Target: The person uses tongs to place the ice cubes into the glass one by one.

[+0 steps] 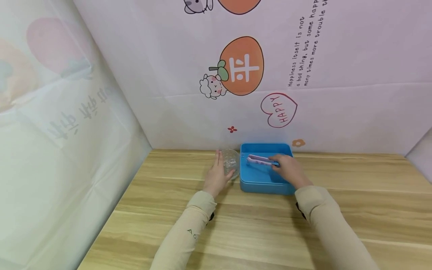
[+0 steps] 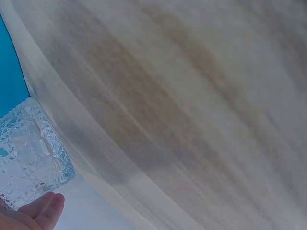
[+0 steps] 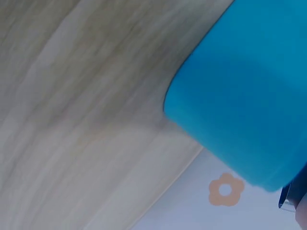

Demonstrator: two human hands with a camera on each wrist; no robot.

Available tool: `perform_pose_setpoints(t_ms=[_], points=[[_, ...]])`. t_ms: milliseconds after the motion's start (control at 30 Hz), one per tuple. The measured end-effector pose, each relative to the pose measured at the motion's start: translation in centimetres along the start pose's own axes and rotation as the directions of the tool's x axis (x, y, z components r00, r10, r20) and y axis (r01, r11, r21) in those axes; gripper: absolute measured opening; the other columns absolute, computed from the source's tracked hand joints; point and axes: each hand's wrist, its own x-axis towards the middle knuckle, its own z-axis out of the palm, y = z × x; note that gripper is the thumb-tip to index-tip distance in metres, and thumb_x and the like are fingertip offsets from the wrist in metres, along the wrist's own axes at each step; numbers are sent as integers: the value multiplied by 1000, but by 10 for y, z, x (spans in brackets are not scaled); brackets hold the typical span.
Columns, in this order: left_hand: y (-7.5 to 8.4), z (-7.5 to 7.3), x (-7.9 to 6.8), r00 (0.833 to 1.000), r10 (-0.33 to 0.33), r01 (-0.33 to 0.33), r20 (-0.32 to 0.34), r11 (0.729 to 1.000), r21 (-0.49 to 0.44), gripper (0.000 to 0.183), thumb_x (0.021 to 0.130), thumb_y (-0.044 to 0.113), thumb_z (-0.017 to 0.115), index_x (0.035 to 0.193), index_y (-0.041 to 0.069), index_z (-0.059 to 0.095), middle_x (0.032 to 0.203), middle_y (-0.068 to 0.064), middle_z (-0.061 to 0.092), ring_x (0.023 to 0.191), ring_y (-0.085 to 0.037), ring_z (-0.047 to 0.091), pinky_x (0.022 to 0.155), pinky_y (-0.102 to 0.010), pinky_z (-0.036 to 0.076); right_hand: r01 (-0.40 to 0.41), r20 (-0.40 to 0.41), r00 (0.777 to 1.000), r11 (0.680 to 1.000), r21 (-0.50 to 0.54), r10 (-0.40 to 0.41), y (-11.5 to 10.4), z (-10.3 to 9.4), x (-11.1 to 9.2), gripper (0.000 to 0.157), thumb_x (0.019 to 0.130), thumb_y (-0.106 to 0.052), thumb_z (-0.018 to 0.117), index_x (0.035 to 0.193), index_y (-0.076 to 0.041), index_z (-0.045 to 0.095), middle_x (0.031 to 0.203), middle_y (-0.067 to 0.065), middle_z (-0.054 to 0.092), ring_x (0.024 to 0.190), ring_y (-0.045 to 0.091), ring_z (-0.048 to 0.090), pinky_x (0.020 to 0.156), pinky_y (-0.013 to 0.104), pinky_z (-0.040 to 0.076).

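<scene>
My left hand [image 1: 216, 174] holds a clear cut-glass bowl [image 1: 231, 162] from its left side, fingers along the far part and thumb at the near side. In the left wrist view the faceted glass bowl [image 2: 36, 153] shows at the lower left with fingertips [image 2: 50, 211] right at it. A blue rectangular box [image 1: 266, 188], open at the top, stands just right of the bowl. Over the box, my right hand [image 1: 289, 169] grips a pair of lilac tongs [image 1: 260, 160], their tips pointing left toward the bowl. What lies between the tips cannot be made out.
The wooden tabletop [image 1: 256, 232] runs back to a white printed wall covering [image 1: 189, 123] directly behind the bowl and box. Another white sheet [image 1: 111, 157] hangs along the left edge of the table.
</scene>
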Motion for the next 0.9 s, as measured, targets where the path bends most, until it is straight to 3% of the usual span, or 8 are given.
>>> perform_pose_setpoints(t_ms=[167,333,500,633,767,900], points=[[0,1,-1,1000,6,-6,-2,1000,6,86,90,47,58,152,5,15,161,-8,13,74,-20,62,60,-26,50,-11,-42,999,1000,-7,11,4,-9,-3,30,86,-11,65,115,-2,67,113,21,67,82,31,66,57,36,52],[0,1,-1,1000,2,-2,7,1000,6,87,90,47,58,152,5,14,161,-6,10,67,-17,57,56,-24,47,-12,-76,997,1000,-1,12,3,-20,-5,31,88,-13,64,117,-3,66,116,21,66,80,31,66,45,27,42],[0,0,-1,1000,-11,11,13,1000,4,87,90,48,58,152,7,14,161,-5,10,70,-20,59,59,-26,50,44,-138,989,998,-35,-48,-5,-30,-6,31,88,-15,65,118,-6,66,114,18,68,88,32,67,59,37,54],[0,-1,0,1000,-15,15,13,1000,4,87,90,48,58,152,7,13,161,-6,13,75,-22,61,62,-27,51,85,-178,979,994,-67,-96,-16,-34,-5,32,86,-15,67,117,-7,67,112,16,69,94,32,67,73,44,56],[0,0,0,1000,-5,4,6,1000,10,87,90,47,58,152,6,14,161,-8,14,73,-22,61,58,-27,50,124,-205,969,988,-91,-141,-29,-38,-4,32,84,-15,69,116,-8,68,110,15,70,96,31,67,77,45,56],[0,0,0,1000,-8,8,10,1000,14,87,90,47,58,152,6,13,161,-7,12,81,-24,64,64,-29,53,158,-201,963,980,-122,-180,-39,-37,-2,33,83,-15,71,115,-8,68,109,13,71,95,30,68,77,43,56]])
